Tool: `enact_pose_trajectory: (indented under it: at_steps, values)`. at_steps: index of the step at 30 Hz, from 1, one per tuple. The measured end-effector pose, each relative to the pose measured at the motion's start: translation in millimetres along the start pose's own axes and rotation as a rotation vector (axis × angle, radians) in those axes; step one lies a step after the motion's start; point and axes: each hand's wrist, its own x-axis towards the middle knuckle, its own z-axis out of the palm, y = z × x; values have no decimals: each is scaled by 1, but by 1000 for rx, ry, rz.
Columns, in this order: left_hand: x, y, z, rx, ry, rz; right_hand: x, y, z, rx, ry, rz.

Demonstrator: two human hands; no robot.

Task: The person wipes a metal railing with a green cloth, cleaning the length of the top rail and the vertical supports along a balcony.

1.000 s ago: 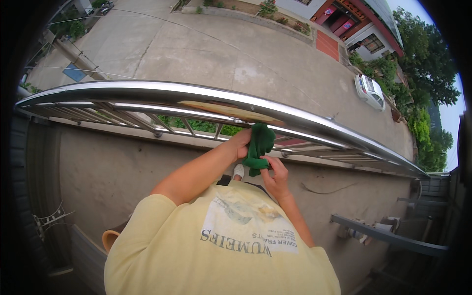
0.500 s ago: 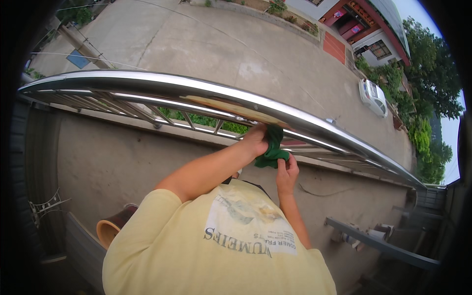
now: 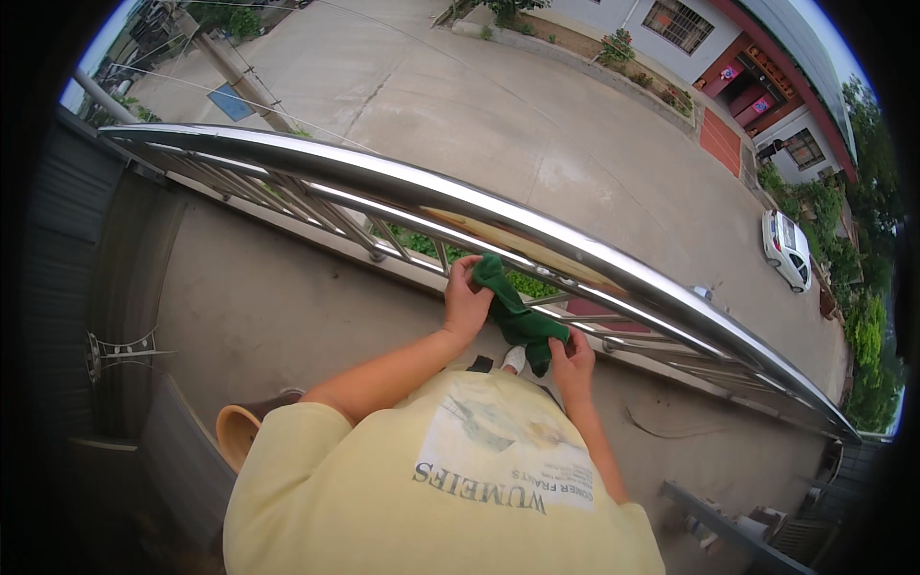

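A dark green cloth [image 3: 517,321], crumpled and drawn out lengthwise, hangs between my two hands just on my side of the steel railing. My left hand [image 3: 467,305] pinches its upper left end, close under the shiny handrail [image 3: 460,189]. At its lower right end the fingers of my right hand [image 3: 573,366] are closed on the fabric, nearer to my body. Bars of the railing pass behind the cloth. Whether it is a sock or a plain rag I cannot make out.
Behind the railing lies a concrete yard [image 3: 498,125] with a parked white car [image 3: 787,251]. A brown pot [image 3: 238,436] stands on the balcony floor at left, near a white metal stand [image 3: 125,353]. At lower right is a grey metal beam [image 3: 728,527].
Both hands have drawn back from the handrail and moved apart, with the left going leftward. The bunched green cloth is now stretched out between them. The view has turned a little left.
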Motion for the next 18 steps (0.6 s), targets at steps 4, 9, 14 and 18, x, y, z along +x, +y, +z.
enact_pose_trajectory:
  at_steps: [4, 9, 14, 18]
  values:
    - [12, 24, -6, 511, -202, 476, 7, -6, 35, -36, -164, 29]
    - [43, -3, 14, 1157, -496, 866, 17, 7, 34, -141, -113, 42]
    - [71, -25, 30, 1338, -480, 764, 28, 14, 36, -132, -63, 55]
    - [94, -35, 46, 1372, -589, 325, 43, 36, 39, -54, -16, 25]
